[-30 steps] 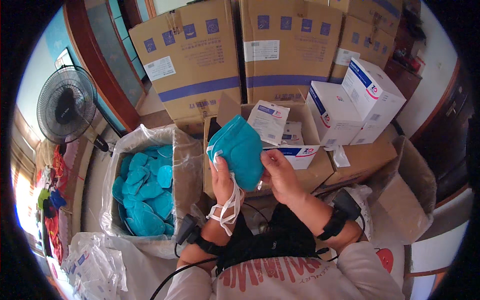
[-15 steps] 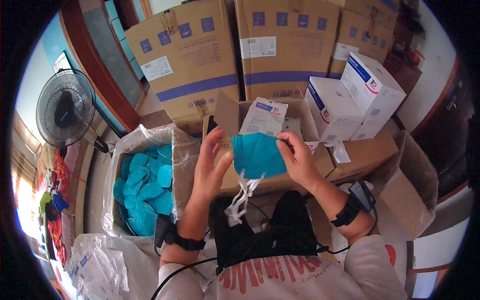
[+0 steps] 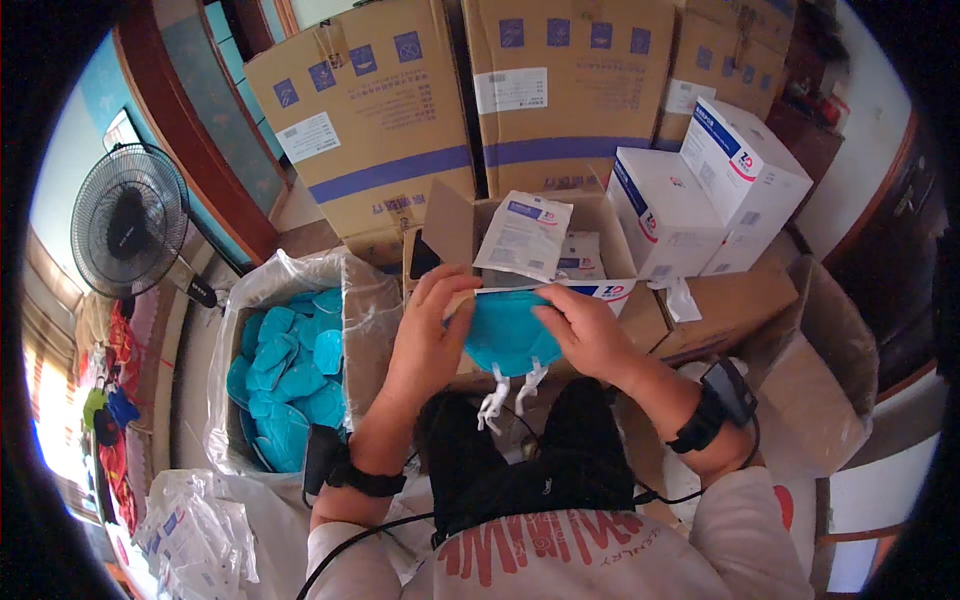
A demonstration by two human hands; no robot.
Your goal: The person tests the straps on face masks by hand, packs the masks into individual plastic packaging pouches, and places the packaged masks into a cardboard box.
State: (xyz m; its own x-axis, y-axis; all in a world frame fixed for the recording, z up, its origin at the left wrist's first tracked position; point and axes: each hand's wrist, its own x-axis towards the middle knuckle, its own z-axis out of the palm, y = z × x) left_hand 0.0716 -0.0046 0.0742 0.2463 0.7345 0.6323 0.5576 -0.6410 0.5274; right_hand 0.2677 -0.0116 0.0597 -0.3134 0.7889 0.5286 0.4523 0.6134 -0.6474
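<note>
A teal folded face mask [image 3: 512, 330] is held up in front of my lap, its white ear straps [image 3: 505, 395] dangling below. My left hand [image 3: 430, 335] is closed at the mask's left edge, thumb near me and fingers at the back. My right hand [image 3: 590, 328] pinches its upper right corner. Just beyond my hands stands an open carton [image 3: 625, 240] with white printed packets inside, and one white packet [image 3: 525, 235] leans upright in it. On the left, a plastic-lined box [image 3: 372, 320] holds several loose teal masks [image 3: 285, 365].
White boxes [image 3: 670, 215] are stacked at the right on a brown carton [image 3: 735, 305]. Large brown cartons [image 3: 370, 120] line the back. An open lined carton [image 3: 815, 400] stands at far right. A fan [image 3: 130, 220] is at left, and clear plastic bags [image 3: 195, 535] lie lower left.
The mask has come down slightly and turned, its straps now hanging more to the right. My left hand, earlier spread beside the mask, has moved in and closed on its left edge.
</note>
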